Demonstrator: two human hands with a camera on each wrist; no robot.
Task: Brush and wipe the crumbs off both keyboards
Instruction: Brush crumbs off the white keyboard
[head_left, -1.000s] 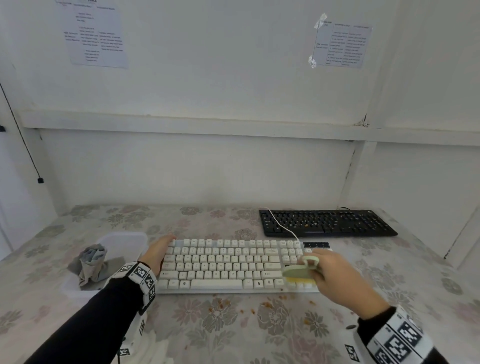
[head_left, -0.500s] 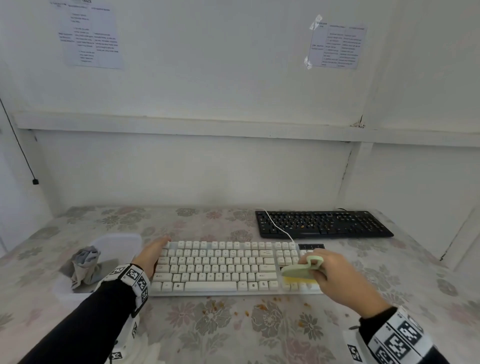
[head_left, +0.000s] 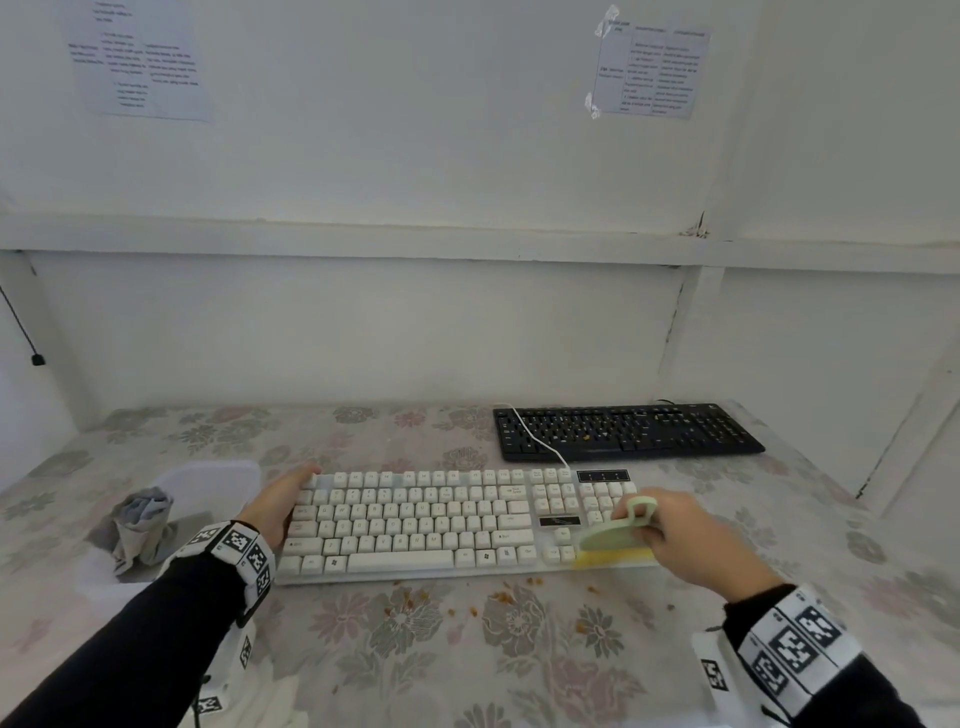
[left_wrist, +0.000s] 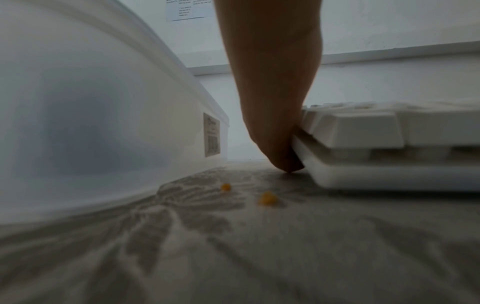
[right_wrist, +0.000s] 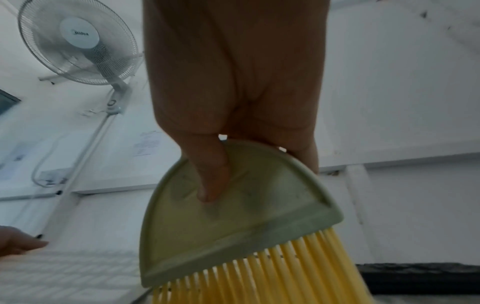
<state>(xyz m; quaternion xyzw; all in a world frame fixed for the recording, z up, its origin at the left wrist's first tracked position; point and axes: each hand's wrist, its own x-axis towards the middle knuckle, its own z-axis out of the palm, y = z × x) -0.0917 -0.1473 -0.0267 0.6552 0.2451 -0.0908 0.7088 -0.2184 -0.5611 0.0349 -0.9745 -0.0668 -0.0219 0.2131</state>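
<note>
A white keyboard (head_left: 415, 519) lies in front of me, and a black keyboard (head_left: 623, 431) sits behind it to the right. My right hand (head_left: 685, 540) grips a pale green brush (head_left: 613, 538) by its loop handle. Its yellow bristles (right_wrist: 259, 277) lie on the near right corner of the white keyboard's number pad. My left hand (head_left: 280, 506) rests flat against that keyboard's left end, and a finger (left_wrist: 270, 102) presses its edge (left_wrist: 389, 170). Orange crumbs (head_left: 504, 597) dot the tablecloth before the keyboard, with two more crumbs (left_wrist: 267, 198) by the left hand. A few specks show on the black keys.
A translucent plastic container (head_left: 208, 483) with a grey cloth (head_left: 137, 525) in it stands just left of my left hand. The white keyboard's cable (head_left: 535, 441) runs over the black keyboard. The wall is close behind. A fan (right_wrist: 78, 41) hangs on the wall to the left.
The brush has stayed over the number pad, shifting a little toward its near right corner. The left hand has kept its place on the keyboard's left end.
</note>
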